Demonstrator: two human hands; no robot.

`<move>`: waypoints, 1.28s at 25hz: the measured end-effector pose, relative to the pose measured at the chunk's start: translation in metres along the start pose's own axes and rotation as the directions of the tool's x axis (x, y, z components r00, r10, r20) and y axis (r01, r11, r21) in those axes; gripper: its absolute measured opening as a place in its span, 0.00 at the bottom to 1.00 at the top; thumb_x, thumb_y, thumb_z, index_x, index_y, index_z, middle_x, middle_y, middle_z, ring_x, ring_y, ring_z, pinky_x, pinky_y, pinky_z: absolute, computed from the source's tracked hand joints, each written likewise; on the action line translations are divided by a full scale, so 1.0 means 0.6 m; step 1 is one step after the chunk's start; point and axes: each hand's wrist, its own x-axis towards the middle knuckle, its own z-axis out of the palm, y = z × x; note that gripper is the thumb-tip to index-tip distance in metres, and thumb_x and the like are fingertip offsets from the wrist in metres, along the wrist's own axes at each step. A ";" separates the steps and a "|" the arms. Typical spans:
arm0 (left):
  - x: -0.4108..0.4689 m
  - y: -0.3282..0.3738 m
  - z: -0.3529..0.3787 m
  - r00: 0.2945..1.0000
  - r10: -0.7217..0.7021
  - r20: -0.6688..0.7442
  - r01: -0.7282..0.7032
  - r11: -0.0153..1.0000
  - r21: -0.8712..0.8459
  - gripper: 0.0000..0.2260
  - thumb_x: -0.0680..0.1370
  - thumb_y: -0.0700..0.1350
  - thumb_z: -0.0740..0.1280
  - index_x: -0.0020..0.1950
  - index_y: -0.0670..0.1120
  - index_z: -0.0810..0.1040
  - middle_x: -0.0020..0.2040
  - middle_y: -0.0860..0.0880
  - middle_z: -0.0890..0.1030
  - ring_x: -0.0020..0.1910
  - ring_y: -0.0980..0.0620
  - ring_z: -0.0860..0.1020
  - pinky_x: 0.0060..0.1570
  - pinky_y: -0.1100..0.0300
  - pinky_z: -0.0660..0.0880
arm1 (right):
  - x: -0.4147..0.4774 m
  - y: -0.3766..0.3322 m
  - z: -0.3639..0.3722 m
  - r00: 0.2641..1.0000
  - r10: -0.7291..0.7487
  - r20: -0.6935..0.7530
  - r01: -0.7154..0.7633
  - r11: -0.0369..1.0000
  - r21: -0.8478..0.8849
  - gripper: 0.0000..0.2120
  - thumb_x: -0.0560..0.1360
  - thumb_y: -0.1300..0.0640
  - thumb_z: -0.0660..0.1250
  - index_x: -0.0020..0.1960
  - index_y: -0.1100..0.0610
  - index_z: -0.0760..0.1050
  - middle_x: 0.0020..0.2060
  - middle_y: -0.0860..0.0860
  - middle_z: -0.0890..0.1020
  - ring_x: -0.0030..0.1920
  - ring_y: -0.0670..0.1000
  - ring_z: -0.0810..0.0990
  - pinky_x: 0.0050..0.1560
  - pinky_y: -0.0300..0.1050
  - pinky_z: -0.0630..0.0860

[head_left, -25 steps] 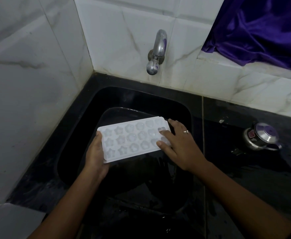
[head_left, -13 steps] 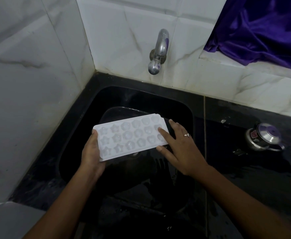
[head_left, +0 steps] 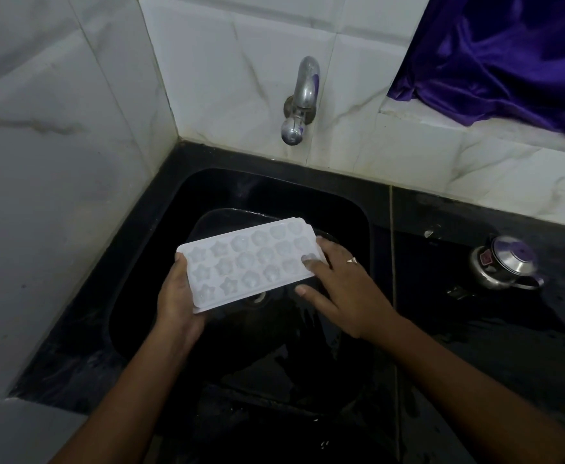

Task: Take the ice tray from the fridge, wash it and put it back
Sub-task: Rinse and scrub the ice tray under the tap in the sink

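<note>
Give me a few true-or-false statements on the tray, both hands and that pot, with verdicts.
1. The ice tray is held over the sink. True.
2. The left hand grips the tray's left end. True.
3. The right hand is clear of the tray. False: its fingers rest on the tray's right end.
4. The steel pot sits in the sink. False: it stands on the counter, right of the sink.

White marble-look wall tiles [head_left: 56, 162] – black counter [head_left: 492, 346], dim light.
</note>
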 end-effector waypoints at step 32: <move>-0.012 -0.007 0.017 1.000 -0.020 -0.008 0.020 0.999 0.028 0.22 0.87 0.58 0.58 0.66 0.42 0.81 0.53 0.45 0.89 0.48 0.47 0.89 0.36 0.56 0.84 | 0.014 0.001 -0.024 0.990 0.128 -0.054 -0.123 0.989 0.084 0.24 0.82 0.33 0.53 0.62 0.47 0.78 0.82 0.57 0.59 0.74 0.62 0.70 0.67 0.58 0.73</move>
